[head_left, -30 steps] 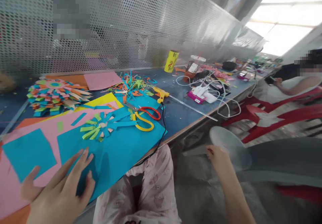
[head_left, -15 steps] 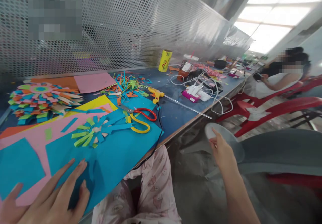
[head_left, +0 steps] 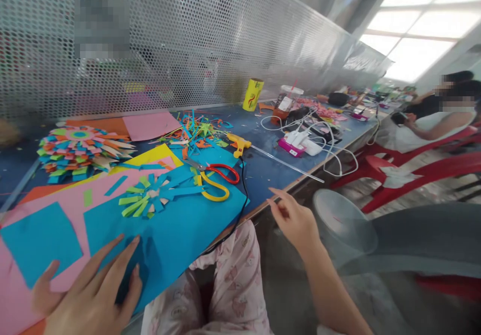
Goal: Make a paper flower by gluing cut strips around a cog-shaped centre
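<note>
My left hand (head_left: 90,290) lies flat with fingers spread on a large blue paper sheet (head_left: 176,224) at the near edge of the table. On that sheet sit a green and blue paper flower (head_left: 150,197) and scissors (head_left: 214,177) with one red and one yellow handle. My right hand (head_left: 293,219) hovers off the table edge, fingers loosely apart, holding nothing, to the right of a black cable (head_left: 242,194). A yellow glue gun (head_left: 239,143) lies beyond the scissors.
A finished multicoloured paper flower (head_left: 80,147) lies at the back left, with pink (head_left: 150,124) and yellow sheets and paper scraps (head_left: 199,127). White chargers and cables (head_left: 308,142), a yellow can (head_left: 253,94), a perforated metal screen (head_left: 225,34), a pale bin (head_left: 343,222), red chairs and a seated person (head_left: 428,124).
My right hand has risen from the pale bin and moved left toward the table edge. My left hand stays pressed on the blue sheet.
</note>
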{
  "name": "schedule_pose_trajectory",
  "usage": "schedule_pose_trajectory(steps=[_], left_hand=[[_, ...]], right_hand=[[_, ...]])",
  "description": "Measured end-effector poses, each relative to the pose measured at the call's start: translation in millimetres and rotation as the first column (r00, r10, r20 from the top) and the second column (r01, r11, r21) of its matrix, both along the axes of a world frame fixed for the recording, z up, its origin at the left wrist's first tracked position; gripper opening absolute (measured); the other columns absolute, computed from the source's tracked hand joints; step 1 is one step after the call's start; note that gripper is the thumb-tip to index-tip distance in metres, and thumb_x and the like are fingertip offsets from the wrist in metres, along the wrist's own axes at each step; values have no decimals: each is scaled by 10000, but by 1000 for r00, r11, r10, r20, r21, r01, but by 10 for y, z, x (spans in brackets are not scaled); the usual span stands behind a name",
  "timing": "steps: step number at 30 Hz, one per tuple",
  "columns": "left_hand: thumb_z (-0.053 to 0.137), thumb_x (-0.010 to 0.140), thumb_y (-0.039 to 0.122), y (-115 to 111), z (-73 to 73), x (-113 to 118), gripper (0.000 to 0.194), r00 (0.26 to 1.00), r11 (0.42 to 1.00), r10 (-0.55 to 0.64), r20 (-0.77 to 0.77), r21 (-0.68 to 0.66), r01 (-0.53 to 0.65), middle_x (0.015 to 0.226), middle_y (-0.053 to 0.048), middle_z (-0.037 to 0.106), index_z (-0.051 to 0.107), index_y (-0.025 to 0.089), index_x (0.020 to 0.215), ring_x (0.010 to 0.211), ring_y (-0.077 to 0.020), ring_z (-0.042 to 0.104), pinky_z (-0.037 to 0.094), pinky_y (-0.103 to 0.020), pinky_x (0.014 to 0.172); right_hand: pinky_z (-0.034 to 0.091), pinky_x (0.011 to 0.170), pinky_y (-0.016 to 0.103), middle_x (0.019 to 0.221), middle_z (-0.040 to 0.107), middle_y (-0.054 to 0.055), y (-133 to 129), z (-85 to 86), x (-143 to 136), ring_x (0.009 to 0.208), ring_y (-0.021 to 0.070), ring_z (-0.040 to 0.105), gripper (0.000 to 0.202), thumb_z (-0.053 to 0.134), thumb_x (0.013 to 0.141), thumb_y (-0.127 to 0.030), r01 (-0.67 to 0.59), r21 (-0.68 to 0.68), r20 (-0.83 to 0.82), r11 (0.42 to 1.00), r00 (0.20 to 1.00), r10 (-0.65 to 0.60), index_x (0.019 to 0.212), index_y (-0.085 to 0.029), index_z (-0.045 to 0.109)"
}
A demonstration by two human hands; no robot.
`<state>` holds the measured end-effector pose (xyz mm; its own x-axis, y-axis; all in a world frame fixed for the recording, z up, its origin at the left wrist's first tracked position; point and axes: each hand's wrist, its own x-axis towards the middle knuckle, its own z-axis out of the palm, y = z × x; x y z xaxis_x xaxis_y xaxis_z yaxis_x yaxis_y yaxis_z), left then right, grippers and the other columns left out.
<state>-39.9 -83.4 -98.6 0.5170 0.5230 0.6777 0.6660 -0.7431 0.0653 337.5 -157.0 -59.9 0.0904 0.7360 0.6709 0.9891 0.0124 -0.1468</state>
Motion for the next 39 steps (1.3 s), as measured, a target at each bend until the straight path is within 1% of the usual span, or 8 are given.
schedule_pose_trajectory(steps=[5, 9, 11, 16, 21, 26, 32, 39], left_hand=[[486, 859, 237, -8, 124, 58, 317, 994, 992, 73, -83, 110, -64, 964, -95, 748, 579, 210, 1160, 854, -294, 694, 324, -474, 1032], [419, 909, 205, 1, 197, 55, 271, 996, 995, 45, -73, 90, -38, 991, -98, 748, 594, 212, 1117, 843, -266, 709, 324, -450, 1024], [436, 920, 207, 7, 218, 45, 262, 996, 994, 56, -73, 98, -49, 994, -112, 748, 597, 202, 1127, 808, -257, 716, 290, -467, 1040], [535, 887, 202, -19, 246, -2, 250, 997, 997, 69, -46, -28, -71, 1027, -87, 743, 591, 240, 1128, 875, -261, 710, 272, -472, 1033], [549, 864, 182, -109, 255, -51, 183, 996, 997, 29, 85, -80, -22, 851, -12, 757, 594, 273, 1016, 810, -234, 701, 337, -436, 955], [533, 888, 216, -104, 296, 24, 202, 992, 986, 121, 43, -118, -116, 910, -20, 758, 589, 253, 1078, 880, -228, 694, 330, -413, 949], [509, 904, 274, 180, 519, 77, 238, 973, 978, 193, -123, -60, -201, 1037, -63, 735, 604, 233, 1119, 979, -254, 675, 307, -439, 987], [455, 895, 216, 601, 650, 140, 345, 922, 977, 166, -350, -66, -201, 1165, -104, 686, 564, 229, 1222, 1089, -290, 626, 258, -510, 1044]], right_hand=[[534, 750, 293, 1028, 679, 103, 337, 150, -353, 807, 160, 662, 312, 458, 929, -213, -264, 55, -17, 963, 964, 265, 1232, -201, 534], [448, 504, 207, 589, 603, -58, 460, 240, -521, 459, 92, 535, 407, 532, 917, -279, -450, 48, -115, 892, 884, 453, 1307, -209, 440], [480, 626, 256, 636, 620, -28, 511, 289, -613, 545, 115, 570, 424, 545, 896, -288, -508, 86, -36, 857, 858, 512, 1294, -177, 451], [217, 1043, 527, 1180, 635, 106, 741, 416, -852, 1177, 287, 481, 253, 504, 912, -294, -481, -156, 124, 863, 857, 500, 1125, -201, 604], [215, 1021, 478, 1126, 662, 87, 1113, 468, -1089, 1151, 250, 482, 219, 537, 917, -250, -561, -440, 128, 702, 734, 667, 1114, -185, 607], [240, 1000, 530, 1243, 596, 147, 1506, 537, -1291, 1173, 303, 483, 324, 627, 855, -241, -465, -620, 124, 632, 737, 665, 1161, -149, 577], [268, 1016, 489, 1275, 584, 143, 1684, 510, -1334, 1230, 286, 466, 386, 622, 856, -282, -535, -645, 98, 546, 650, 753, 1210, -149, 544], [304, 1002, 492, 1122, 671, 122, 1675, 263, -1297, 1086, 233, 564, 299, 458, 947, -194, -638, -503, 293, 583, 509, 810, 1229, -139, 541]])
